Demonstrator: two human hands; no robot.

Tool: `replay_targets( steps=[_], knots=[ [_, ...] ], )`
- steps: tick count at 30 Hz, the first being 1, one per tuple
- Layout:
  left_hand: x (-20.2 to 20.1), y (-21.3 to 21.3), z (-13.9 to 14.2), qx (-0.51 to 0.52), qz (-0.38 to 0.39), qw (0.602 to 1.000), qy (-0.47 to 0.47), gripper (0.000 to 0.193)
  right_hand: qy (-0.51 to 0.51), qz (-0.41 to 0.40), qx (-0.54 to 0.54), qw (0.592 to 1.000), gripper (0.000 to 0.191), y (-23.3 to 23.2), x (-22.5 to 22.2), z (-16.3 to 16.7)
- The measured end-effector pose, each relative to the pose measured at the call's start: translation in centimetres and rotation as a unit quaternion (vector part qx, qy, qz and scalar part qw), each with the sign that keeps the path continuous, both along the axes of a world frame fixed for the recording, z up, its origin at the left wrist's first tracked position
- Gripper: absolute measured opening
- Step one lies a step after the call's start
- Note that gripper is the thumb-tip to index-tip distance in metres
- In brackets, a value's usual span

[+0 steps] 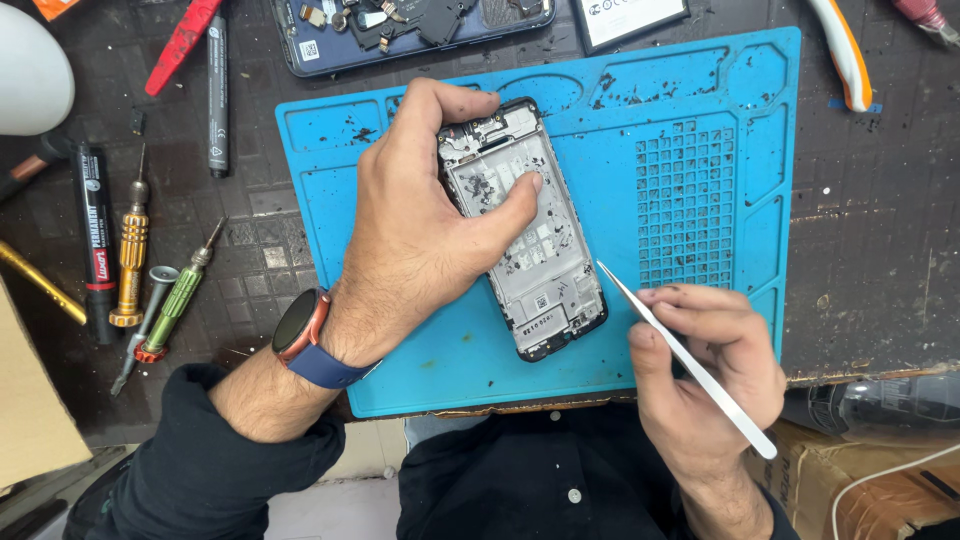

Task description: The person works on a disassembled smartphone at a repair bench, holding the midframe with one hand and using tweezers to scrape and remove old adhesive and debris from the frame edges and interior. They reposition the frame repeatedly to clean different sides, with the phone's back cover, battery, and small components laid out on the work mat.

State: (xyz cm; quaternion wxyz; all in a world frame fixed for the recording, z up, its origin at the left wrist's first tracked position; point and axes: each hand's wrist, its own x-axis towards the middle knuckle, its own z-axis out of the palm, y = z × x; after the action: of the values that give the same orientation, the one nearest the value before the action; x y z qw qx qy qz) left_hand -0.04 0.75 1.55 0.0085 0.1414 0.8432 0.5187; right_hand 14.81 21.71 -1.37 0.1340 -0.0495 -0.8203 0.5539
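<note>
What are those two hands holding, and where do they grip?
The right hand pinches tweezers around their middle. The left hand clasps the opened phone at its upper end, thumb pressed on the inside.

The matt blue rubbery work mat (690,110) is flecked with dark grime, and on it lies the opened phone frame (525,235) with dull grey metal inside. The slim tweezers (685,360) look like pale brushed metal. The dark tabletop (880,220) is rough and worn.

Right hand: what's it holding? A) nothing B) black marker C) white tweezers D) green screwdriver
C: the right hand grips white tweezers, tip pointing toward the opened phone that the left hand steadies on the blue mat.
</note>
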Motion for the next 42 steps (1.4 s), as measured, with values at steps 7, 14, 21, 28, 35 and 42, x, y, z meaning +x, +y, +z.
replay_targets(
  steps=[7, 14, 21, 28, 35, 42],
  knots=[
    [-0.1, 0.1, 0.0, 0.004, 0.004, 1.000, -0.014, 0.046, -0.004, -0.013, 0.015, 1.000, 0.020, 0.0, -0.3, -0.2],
    [-0.2, 0.1, 0.0, 0.006, 0.003, 1.000, -0.017, 0.046, -0.001, -0.006, 0.027, 1.000, 0.019, -0.1, -0.5, -0.1],
    [-0.1, 0.1, -0.2, 0.003, 0.000, 1.000, 0.001, 0.047, 0.006, -0.003, 0.050, 0.999, 0.019, -0.2, -0.7, 0.2],
    [0.1, 0.0, -0.2, 0.005, 0.000, 1.000, -0.009, 0.047, 0.061, 0.011, 0.118, 0.991, 0.021, -0.8, -1.1, 0.7],
    [0.2, 0.1, -0.2, 0.006, 0.003, 1.000, 0.001, 0.047, 0.120, 0.018, 0.189, 0.975, 0.026, -1.6, -0.8, 0.1],
    [0.5, 0.1, -0.1, 0.004, 0.015, 1.000, -0.007, 0.047, 0.149, 0.034, 0.229, 0.961, 0.032, -1.5, -0.1, -0.3]
  ],
)
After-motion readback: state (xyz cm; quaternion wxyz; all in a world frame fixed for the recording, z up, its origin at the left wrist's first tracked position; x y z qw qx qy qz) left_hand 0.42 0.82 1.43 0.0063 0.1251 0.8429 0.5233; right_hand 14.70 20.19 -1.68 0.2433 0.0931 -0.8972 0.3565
